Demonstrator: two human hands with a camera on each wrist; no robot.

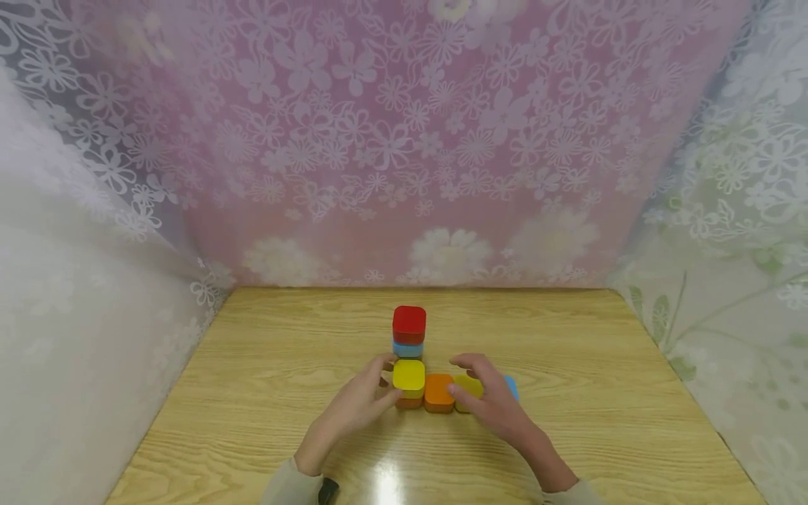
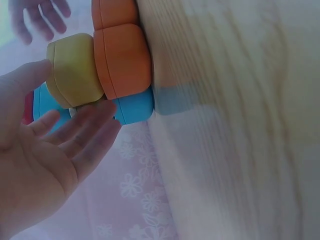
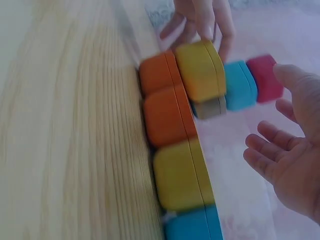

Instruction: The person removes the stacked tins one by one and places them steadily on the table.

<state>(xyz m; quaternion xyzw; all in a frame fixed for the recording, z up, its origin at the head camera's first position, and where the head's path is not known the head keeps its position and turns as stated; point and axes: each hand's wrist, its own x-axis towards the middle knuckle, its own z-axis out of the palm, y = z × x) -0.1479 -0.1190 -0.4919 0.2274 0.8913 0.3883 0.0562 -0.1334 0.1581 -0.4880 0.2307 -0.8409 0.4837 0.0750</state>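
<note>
My left hand (image 1: pixel 353 403) holds a yellow block (image 1: pixel 409 376) between thumb and fingers. That block sits on an orange block at the left end of a row. In the left wrist view the thumb touches one side of the yellow block (image 2: pixel 75 70) and the fingers lie along another. My right hand (image 1: pixel 495 403) hovers over the row's right part, fingers loosely bent, holding nothing; the right wrist view shows it apart from the blocks. Beneath it run a second orange block (image 1: pixel 439 393), another yellow block (image 1: pixel 468 391) and a blue block (image 1: pixel 512 387), partly hidden.
Just behind the held block rises a stack with a red block (image 1: pixel 409 322) on top, a light blue block (image 1: pixel 407 348) under it, and a beige block (image 3: pixel 210 107) lower down. Floral curtains (image 1: pixel 404 175) border the wooden table (image 1: pixel 284 337) at the back and sides.
</note>
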